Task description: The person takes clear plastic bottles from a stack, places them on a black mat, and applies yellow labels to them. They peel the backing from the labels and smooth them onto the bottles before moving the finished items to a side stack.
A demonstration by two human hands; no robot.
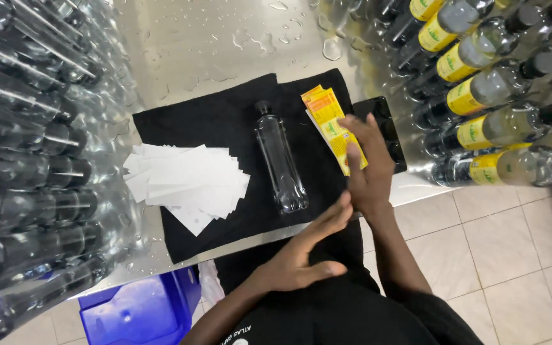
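A cloth [225,121] lay on the wet table [212,38] before me. On it, a bottle [280,163] lay in the middle, a heap of paper slips [183,182] to its left and a stack of labels [330,124] to its right. My right hand [368,169] rested on those labels; my left hand [305,249] hung nearer, just off the table's near edge. Unlabelled bottles [27,160] were stacked far left, labelled bottles [493,96] right, and a crate [142,310] sat below on the near left.

- A small bottling workshop, by the look of it.
- Wet steel bench [225,38] between stacked unlabelled bottles [27,147] and labelled bottles [493,96].
- Loose yellow labels [328,121] on it.
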